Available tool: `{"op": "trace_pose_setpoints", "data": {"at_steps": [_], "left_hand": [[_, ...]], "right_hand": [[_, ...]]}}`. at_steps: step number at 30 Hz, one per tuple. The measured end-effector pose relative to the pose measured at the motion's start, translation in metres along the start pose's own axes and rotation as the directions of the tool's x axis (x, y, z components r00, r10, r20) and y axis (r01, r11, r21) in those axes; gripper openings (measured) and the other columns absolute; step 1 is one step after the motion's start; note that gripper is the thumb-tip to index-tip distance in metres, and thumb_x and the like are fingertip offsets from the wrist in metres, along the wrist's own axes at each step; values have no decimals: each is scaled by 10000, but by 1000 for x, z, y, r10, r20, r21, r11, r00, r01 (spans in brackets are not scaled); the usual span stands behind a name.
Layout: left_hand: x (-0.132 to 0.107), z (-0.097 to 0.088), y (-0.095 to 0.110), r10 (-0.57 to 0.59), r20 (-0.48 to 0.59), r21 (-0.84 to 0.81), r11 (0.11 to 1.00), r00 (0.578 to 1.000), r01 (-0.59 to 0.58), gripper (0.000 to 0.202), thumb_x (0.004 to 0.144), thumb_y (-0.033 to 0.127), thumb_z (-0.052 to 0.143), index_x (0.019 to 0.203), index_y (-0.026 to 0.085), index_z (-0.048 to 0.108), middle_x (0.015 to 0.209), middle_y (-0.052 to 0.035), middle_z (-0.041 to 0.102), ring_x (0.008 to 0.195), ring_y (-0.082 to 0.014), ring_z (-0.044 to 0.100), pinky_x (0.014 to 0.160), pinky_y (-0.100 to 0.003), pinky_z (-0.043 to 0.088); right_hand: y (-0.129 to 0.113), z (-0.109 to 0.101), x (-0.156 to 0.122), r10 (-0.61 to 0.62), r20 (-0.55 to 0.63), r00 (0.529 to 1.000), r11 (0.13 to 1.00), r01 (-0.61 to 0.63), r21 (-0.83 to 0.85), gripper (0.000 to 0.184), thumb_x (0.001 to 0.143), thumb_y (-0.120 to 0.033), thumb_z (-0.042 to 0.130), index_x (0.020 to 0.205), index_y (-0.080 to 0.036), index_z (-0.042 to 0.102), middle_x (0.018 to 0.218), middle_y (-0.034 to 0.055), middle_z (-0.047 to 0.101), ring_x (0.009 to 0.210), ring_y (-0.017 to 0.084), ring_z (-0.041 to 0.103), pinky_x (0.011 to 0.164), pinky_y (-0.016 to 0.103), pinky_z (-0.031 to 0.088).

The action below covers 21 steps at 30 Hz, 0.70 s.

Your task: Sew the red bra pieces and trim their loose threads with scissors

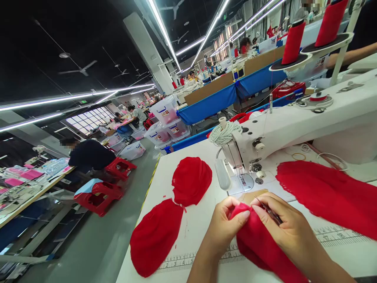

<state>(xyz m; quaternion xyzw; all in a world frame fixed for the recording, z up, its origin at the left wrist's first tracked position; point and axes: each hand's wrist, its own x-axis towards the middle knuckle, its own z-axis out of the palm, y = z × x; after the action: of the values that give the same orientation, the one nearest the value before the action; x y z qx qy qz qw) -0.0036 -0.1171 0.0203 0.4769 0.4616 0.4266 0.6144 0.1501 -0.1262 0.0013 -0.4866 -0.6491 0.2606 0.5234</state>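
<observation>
My left hand (pixel 222 228) pinches the edge of a red fabric piece (pixel 255 241) between thumb and fingers. Closed on the same edge, my right hand (pixel 294 232) also keeps a slim, dark, pointed tool (pixel 272 214) against its fingers; its exact kind cannot be made out. The fabric hangs down over the table toward me. Just beyond my fingers stands a white sewing machine (pixel 282 125), its presser foot (pixel 243 179) over a metal plate. Two rounded stacks of red cut fabric, an upper stack (pixel 191 181) and a lower stack (pixel 157 237), lie left of my hands.
More red fabric (pixel 326 196) spreads under the machine arm at right. A ruler strip (pixel 176 262) runs along the white table (pixel 165 169). Red thread cones (pixel 293 43) stand behind the machine. Plastic bins (pixel 165 110), red stools (pixel 100 196) and seated people are beyond.
</observation>
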Motion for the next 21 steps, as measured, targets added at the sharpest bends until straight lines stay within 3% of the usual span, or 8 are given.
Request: {"op": "trace_pose_setpoints", "data": {"at_steps": [3, 8, 11, 14, 16, 18, 21], "left_hand": [[-1, -1, 1, -31, 21, -8, 999, 999, 31, 382, 694, 485, 782, 803, 139, 660, 696, 0, 581, 623, -113, 477, 564, -223, 350], [1, 0, -3, 22, -61, -25, 999, 998, -24, 307, 702, 422, 792, 691, 134, 683, 687, -3, 576, 632, -115, 488, 549, -215, 357], [1, 0, -4, -14, -106, -106, 994, 994, 2, 267, 705, 387, 802, 721, 134, 717, 693, -14, 628, 647, -115, 514, 595, -215, 384], [1, 0, -3, -62, -101, -156, 987, 993, 46, 273, 705, 389, 809, 736, 127, 737, 638, -12, 639, 613, -103, 509, 600, -210, 389], [1, 0, -3, -70, -87, -168, 984, 994, 54, 285, 707, 398, 811, 737, 122, 746, 622, -11, 640, 598, -97, 504, 593, -205, 388], [1, 0, -3, -67, -87, -165, 985, 994, 52, 294, 704, 407, 814, 744, 122, 756, 611, -11, 642, 595, -96, 507, 595, -202, 393], [2, 0, -3, -49, -98, -157, 987, 994, 33, 292, 691, 412, 823, 736, 131, 759, 610, -12, 651, 612, -107, 529, 607, -204, 407]], "right_hand": [[6, 4, -1, -49, -38, 998, 998, 48, -36, 160, 948, -330, 502, 828, -273, 591, 830, 4, 653, 700, 159, 625, 617, 245, 513], [16, 5, -5, -85, -121, 989, 991, 71, -115, 102, 940, -318, 510, 950, -270, 599, 919, 22, 661, 811, 173, 664, 714, 254, 550], [14, 2, -13, -18, -170, 985, 994, -1, -109, 255, 943, -369, 490, 1156, -270, 590, 1054, 56, 680, 961, 213, 678, 791, 287, 565], [2, -1, -23, 146, -68, 987, 989, -143, 47, 296, 964, -417, 444, 1173, -292, 614, 1110, 47, 708, 1051, 223, 668, 867, 281, 547], [-7, -2, -28, 248, 6, 969, 958, -247, 144, 300, 947, -465, 461, 1115, -296, 642, 1041, 32, 729, 984, 220, 687, 824, 258, 549], [-15, -1, -30, 328, 82, 941, 917, -338, 213, 324, 925, -516, 473, 1102, -295, 632, 808, 4, 706, 753, 196, 685, 659, 241, 540], [-21, 1, -29, 431, 210, 877, 839, -475, 264, 398, 924, -577, 419, 1142, -277, 563, 538, -67, 505, 447, 148, 485, 455, 244, 399]]}}
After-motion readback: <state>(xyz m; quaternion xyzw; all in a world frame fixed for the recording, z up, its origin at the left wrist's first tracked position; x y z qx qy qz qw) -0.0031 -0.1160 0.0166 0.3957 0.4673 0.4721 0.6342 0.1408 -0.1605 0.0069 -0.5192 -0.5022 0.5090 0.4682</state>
